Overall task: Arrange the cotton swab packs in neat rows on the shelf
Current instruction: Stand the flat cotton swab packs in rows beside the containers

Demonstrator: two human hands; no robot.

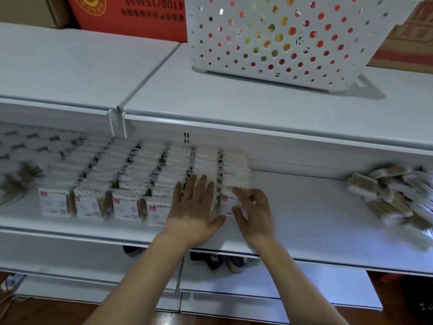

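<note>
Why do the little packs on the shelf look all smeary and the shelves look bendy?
In the head view, the rows of packs and the loose pile are smeared by motion blur; both hands, left hand and right hand, look sharper; the wide lens bows the shelf edge; the light looks bluish.

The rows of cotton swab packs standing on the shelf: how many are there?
7 rows, side by side; their front packs are at, one hidden behind the left hand, and under the right hand.
</note>
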